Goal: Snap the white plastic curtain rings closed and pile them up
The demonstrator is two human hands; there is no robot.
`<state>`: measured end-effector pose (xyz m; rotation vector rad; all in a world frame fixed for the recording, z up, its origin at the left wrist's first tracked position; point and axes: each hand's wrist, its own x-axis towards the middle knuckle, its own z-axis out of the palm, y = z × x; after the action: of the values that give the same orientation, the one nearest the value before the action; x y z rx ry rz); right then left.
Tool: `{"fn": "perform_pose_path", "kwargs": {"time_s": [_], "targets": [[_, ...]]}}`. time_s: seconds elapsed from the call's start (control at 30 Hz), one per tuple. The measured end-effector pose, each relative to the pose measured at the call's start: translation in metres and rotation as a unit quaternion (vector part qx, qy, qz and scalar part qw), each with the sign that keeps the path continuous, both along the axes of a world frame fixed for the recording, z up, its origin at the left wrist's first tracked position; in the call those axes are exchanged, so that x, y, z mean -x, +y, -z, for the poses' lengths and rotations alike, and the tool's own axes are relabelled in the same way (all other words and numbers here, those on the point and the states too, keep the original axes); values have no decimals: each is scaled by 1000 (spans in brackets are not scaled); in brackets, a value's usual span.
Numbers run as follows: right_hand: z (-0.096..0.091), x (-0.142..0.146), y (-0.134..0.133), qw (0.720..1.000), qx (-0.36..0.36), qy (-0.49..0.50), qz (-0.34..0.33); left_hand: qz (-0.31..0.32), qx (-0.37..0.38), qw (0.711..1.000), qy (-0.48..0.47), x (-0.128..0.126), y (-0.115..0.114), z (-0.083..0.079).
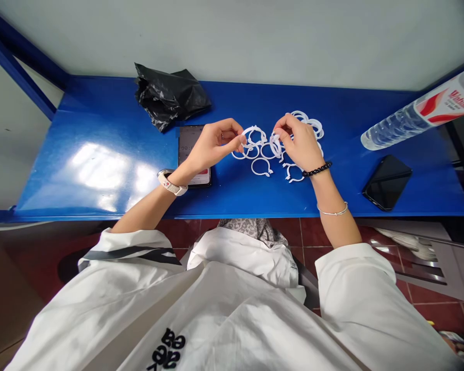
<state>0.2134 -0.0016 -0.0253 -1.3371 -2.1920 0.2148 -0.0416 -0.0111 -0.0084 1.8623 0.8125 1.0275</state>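
Observation:
My left hand (216, 143) is closed in a pinch, thumb against fingers, on a white plastic ring clip (246, 133) held just above the tabletop. Opposite it, my right hand (300, 141) pinches white plastic ring clips (276, 146) that overlap, so I cannot tell how many it holds. Between and below the hands lie several loose ring clips, one of them a separate open ring (260, 174) with small end tabs. More clips form a pile (316, 126) behind my right hand, which partly covers it.
The blue tabletop (147, 198) has a raised back wall. A phone with a lit screen (199, 179) lies under my left wrist. A crumpled black plastic bag (172, 97) is at the back left. On the right are a water bottle (404, 119) and a dark phone (387, 183).

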Motion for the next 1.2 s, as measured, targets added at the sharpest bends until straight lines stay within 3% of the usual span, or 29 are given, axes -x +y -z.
{"fn": "perform_pose_path", "kwargs": {"time_s": [0.17,0.27,0.4,0.5,0.63,0.77,0.93,1.2], "targets": [[-13,-5,-2,990,9,-112,80,-18,21,1000,-4,5,5,1],[-17,-2,-6,984,32,-157,82,-43,36,998,15,9,9,6],[-8,3,-6,984,34,-167,60,-68,40,996,40,13,15,9],[-2,4,-5,991,2,-131,17,-72,24,996,49,16,18,9],[-6,14,-13,990,-14,-102,-97,-78,-2,996,51,20,22,11],[-8,37,-29,974,-4,-140,-180,-86,-11,995,52,24,26,15],[6,56,-36,952,-1,-192,-237,-111,-7,992,59,31,29,14],[15,32,-17,978,-29,-172,-111,-91,8,995,49,29,30,14]]}}
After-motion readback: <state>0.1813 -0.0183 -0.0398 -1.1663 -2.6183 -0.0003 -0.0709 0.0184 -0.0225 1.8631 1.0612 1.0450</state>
